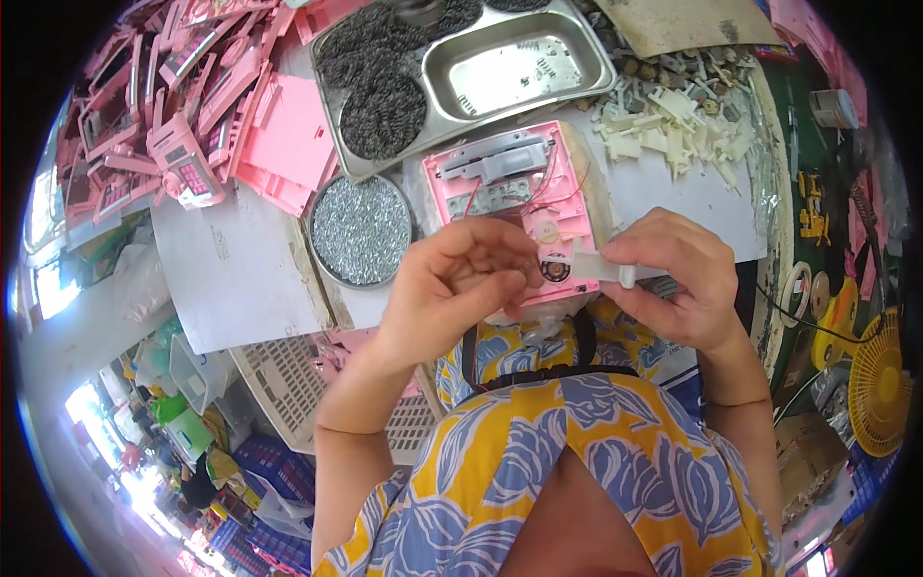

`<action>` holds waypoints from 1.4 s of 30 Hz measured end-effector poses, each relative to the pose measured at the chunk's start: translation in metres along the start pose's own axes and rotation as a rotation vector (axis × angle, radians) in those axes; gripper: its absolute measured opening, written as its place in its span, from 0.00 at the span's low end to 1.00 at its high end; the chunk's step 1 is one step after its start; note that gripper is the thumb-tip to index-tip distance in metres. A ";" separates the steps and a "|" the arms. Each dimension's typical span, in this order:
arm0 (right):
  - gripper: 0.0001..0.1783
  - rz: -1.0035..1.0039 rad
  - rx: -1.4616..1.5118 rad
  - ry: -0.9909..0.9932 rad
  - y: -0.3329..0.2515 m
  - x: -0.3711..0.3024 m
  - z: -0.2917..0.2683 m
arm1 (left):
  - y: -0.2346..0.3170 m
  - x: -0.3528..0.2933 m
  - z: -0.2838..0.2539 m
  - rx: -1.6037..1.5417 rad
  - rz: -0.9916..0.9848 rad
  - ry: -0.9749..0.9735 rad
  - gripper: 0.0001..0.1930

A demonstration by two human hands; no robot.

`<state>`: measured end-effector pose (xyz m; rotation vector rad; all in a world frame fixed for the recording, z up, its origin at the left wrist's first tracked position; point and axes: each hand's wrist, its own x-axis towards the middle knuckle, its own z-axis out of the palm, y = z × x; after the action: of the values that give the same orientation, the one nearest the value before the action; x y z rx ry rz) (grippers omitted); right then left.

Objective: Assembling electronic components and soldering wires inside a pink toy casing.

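Has at left a round dish (pixel 358 285) of small silvery pieces (pixel 361 231), then a metal tray (pixel 452 132) heaped leftward with black parts (pixel 383 115). Curls the left hand (pixel 466 279) over a pink housing (pixel 567 188), with any hold impossible to tell. Pinches a white plastic piece (pixel 594 266) in the nearer right hand (pixel 683 279), over the housing's near right corner, with its long axis toward the left hand

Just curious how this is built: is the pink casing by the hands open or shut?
Open: the pink casing has its inside showing, with a grey bar and dark round part exposed.
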<state>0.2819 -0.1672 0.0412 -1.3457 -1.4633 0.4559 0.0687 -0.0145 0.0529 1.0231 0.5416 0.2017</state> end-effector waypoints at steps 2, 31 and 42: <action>0.20 -0.028 -0.008 -0.024 0.003 0.004 0.000 | -0.015 -0.003 -0.006 -0.045 -0.017 0.006 0.13; 0.18 0.511 0.682 0.231 0.010 -0.046 -0.027 | -0.037 0.053 0.028 1.593 0.464 -0.089 0.09; 0.16 0.206 -0.195 -0.109 0.030 -0.010 -0.004 | -0.044 0.008 -0.021 1.041 0.685 0.031 0.11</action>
<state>0.2983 -0.1691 0.0140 -1.6588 -1.4939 0.5365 0.0610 -0.0183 0.0043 2.2147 0.2808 0.5720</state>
